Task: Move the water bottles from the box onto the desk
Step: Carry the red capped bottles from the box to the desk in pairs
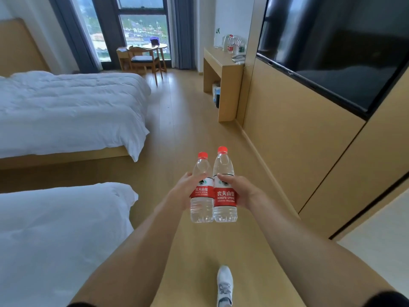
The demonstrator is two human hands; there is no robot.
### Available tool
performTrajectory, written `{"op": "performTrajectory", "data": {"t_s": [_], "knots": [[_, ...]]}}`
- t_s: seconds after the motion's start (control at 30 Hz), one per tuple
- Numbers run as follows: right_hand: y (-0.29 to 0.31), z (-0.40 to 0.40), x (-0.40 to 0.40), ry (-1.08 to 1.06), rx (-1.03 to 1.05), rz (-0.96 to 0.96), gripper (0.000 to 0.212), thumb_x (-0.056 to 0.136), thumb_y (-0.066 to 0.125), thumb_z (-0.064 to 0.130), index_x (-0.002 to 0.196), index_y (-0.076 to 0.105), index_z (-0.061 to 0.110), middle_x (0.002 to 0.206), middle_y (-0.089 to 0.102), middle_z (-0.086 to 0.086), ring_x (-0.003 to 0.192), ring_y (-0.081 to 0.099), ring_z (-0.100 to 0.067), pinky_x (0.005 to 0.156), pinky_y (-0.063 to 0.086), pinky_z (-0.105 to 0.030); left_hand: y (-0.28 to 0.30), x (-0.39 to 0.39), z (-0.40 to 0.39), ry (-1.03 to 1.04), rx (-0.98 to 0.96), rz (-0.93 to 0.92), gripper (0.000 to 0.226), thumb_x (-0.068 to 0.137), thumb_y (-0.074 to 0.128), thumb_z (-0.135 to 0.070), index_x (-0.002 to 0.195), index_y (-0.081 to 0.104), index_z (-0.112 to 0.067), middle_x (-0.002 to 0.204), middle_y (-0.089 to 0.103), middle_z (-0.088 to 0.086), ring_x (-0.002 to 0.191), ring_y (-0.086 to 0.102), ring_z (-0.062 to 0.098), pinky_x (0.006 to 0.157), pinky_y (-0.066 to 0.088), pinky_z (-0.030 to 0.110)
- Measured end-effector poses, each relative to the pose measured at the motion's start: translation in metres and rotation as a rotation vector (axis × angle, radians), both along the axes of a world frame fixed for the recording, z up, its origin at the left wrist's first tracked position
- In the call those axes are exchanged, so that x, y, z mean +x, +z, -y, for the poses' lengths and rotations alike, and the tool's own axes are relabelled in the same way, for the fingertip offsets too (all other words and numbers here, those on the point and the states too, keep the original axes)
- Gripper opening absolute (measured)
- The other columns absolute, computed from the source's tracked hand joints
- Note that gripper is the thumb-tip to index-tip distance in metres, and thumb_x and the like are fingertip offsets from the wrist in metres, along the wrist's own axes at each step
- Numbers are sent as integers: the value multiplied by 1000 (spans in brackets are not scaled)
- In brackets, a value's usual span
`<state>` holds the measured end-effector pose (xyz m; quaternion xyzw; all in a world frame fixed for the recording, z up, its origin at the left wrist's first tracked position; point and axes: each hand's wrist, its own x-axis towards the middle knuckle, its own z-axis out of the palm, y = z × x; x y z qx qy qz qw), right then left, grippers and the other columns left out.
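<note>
Above the wooden floor (181,129), left hand (184,191) and right hand (240,191) each grip one of two upright water bottles (224,187)

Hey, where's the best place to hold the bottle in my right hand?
Around the red label band, where the right hand already wraps the right bottle from its outer side. It is upright, the left bottle crowds the inner side, and the neck is narrow.

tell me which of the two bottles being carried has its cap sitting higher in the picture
The bottle in the right hand, the right-hand bottle: its red cap tops the cap of the left-hand bottle, held by the left hand.
</note>
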<state>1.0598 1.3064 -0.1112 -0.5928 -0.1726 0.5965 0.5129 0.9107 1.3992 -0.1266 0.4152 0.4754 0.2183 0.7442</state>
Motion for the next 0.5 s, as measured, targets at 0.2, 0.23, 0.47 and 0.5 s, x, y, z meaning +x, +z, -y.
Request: {"op": "performTrajectory", "data": {"t_s": [0.2, 0.23, 0.47, 0.5], "knots": [[8, -114, 38, 115, 34, -24, 43, 94, 69, 16, 131, 58, -3, 117, 68, -24, 91, 67, -35, 102, 51, -54, 13, 30, -98, 95, 14, -51, 47, 86, 81, -26, 122, 53, -13, 111, 70, 23, 86, 75, 37, 78, 60, 58], [9, -132, 46, 135, 32, -30, 43, 94, 68, 16, 132, 58, -3, 121, 67, -26, 96, 66, -37, 103, 50, -55, 17, 38, -113, 106, 11, -56, 46, 86, 81, -27, 121, 53, -13, 111, 70, 23, 85, 76, 36, 74, 61, 55], [20, -247, 103, 237, 45, -89, 48, 99, 62, 27, 137, 52, -1, 133, 60, -29, 104, 60, -38, 111, 43, -57, 36, 83, -207, 149, 14, -99, 37, 90, 76, -27, 116, 53, -16, 109, 70, 21, 69, 76, 28, 58, 60, 41], [21, -260, 109, 252, 48, -85, 49, 99, 61, 27, 137, 51, -2, 136, 58, -30, 107, 59, -38, 112, 42, -57, 38, 88, -218, 152, 12, -104, 37, 90, 75, -28, 116, 53, -16, 109, 69, 20, 69, 76, 27, 58, 60, 40]]}}
